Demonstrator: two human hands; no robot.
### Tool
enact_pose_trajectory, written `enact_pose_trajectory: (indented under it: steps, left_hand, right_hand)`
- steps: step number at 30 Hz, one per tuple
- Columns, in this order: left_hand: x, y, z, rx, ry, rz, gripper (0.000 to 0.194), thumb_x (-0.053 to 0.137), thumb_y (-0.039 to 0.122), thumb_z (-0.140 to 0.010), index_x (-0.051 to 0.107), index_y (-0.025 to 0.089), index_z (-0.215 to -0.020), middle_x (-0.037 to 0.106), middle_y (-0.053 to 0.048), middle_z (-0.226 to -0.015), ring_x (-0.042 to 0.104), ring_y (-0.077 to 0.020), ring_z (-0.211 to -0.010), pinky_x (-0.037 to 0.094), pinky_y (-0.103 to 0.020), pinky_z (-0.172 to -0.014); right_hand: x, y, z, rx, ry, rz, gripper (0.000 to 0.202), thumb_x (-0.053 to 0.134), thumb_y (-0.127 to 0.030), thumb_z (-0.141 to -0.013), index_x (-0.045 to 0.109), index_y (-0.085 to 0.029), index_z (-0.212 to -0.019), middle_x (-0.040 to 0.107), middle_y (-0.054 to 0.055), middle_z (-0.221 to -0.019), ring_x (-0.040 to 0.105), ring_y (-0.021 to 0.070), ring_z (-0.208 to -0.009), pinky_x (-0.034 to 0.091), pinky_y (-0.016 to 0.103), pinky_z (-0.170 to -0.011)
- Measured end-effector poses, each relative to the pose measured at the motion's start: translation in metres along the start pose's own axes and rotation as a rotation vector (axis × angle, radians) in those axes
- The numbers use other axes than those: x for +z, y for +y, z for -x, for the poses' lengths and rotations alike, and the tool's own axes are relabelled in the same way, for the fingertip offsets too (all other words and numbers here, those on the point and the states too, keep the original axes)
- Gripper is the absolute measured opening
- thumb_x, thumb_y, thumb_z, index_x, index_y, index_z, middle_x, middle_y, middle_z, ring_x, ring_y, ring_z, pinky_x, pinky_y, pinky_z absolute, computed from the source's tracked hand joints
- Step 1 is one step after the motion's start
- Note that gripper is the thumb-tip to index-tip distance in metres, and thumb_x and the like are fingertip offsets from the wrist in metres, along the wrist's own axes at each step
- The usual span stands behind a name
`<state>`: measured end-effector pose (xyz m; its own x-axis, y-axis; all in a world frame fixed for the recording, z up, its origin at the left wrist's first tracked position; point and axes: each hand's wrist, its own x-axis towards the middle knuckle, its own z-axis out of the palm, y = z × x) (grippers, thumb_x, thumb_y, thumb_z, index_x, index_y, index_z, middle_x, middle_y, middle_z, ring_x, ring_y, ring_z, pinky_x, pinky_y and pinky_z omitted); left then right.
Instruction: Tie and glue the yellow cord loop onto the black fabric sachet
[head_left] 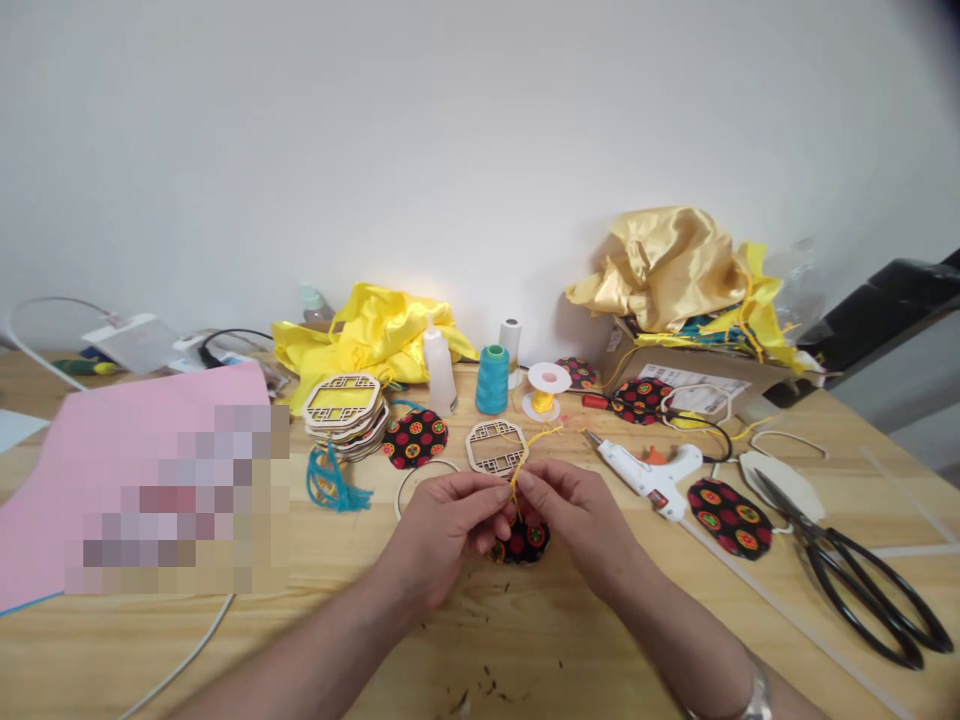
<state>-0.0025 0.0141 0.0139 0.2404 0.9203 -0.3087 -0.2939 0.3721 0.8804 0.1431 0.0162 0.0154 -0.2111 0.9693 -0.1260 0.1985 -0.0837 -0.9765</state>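
My left hand point(457, 515) and my right hand point(566, 510) meet near the middle of the table, thumbs and fingers pinched on a thin yellow cord point(515, 478). Loose ends of the cord rise past the fingertips toward the upper right. Just behind my hands lies a pale wooden lattice frame point(496, 446). Beneath the fingers is a black patterned fabric piece point(525, 545) with red and yellow flowers, partly hidden by both hands. A white ring point(401, 490) shows beside my left hand.
Right of my hands lie a white glue gun point(652, 475) and large black scissors point(855, 570). Behind stand a teal thread cone point(493, 380), a yellow cord spool point(550, 380) and a squeeze bottle point(440, 370). Stacked lattice frames point(341, 402) and a teal tassel point(334, 482) sit left.
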Motion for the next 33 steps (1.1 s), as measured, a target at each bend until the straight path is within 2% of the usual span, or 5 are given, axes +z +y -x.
enact_pose_trajectory:
  steps: [8, 13, 19, 28, 33]
  left_hand:
    - [0.001, -0.004, 0.003, -0.035, -0.073, -0.1, 0.017, 0.066, 0.023, -0.07, 0.068, 0.012, -0.058, 0.058, 0.0, -0.046, 0.046, -0.0062, -0.041, 0.029, -0.018, -0.041]
    - [0.002, -0.003, 0.002, -0.003, -0.038, -0.08, 0.014, 0.067, 0.024, -0.069, 0.068, 0.012, -0.06, 0.056, 0.001, -0.047, 0.044, -0.0063, -0.042, 0.029, -0.018, -0.041]
    - [0.001, 0.0, 0.001, 0.019, 0.017, -0.042, 0.013, 0.068, 0.025, -0.066, 0.068, 0.013, -0.063, 0.054, 0.003, -0.045, 0.041, -0.0058, -0.041, 0.028, -0.018, -0.04]
    - [0.002, 0.0, 0.001, 0.013, 0.003, -0.059, 0.014, 0.069, 0.024, -0.067, 0.067, 0.012, -0.06, 0.056, 0.002, -0.048, 0.042, -0.0054, -0.042, 0.029, -0.017, -0.04]
    - [0.002, 0.001, 0.001, 0.012, -0.027, -0.073, 0.016, 0.067, 0.025, -0.068, 0.067, 0.012, -0.06, 0.054, 0.002, -0.046, 0.041, -0.0061, -0.042, 0.028, -0.018, -0.041]
  right_hand:
    - [-0.001, 0.006, -0.002, -0.065, 0.131, 0.063, 0.023, 0.055, -0.032, -0.077, 0.053, -0.016, -0.061, 0.05, -0.002, -0.056, 0.044, 0.0101, -0.054, 0.035, 0.022, -0.05]
    - [-0.002, -0.001, 0.0, -0.058, -0.04, -0.045, 0.02, 0.049, -0.033, -0.082, 0.053, -0.016, -0.073, 0.056, 0.0, -0.063, 0.051, 0.011, -0.058, 0.04, 0.023, -0.054]
    - [-0.001, -0.001, 0.0, -0.062, -0.15, -0.184, 0.014, 0.058, -0.022, -0.074, 0.05, -0.017, -0.084, 0.059, -0.001, -0.069, 0.056, 0.0116, -0.064, 0.045, 0.025, -0.061]
    - [-0.01, 0.003, -0.003, -0.131, -0.063, 0.028, 0.011, 0.052, -0.019, -0.078, 0.057, -0.015, -0.087, 0.058, 0.001, -0.076, 0.053, 0.0122, -0.071, 0.044, 0.028, -0.069]
    - [-0.007, -0.003, 0.0, -0.008, -0.189, -0.101, 0.021, 0.044, -0.033, -0.085, 0.054, -0.015, -0.085, 0.059, 0.001, -0.068, 0.054, 0.0109, -0.059, 0.045, 0.025, -0.057]
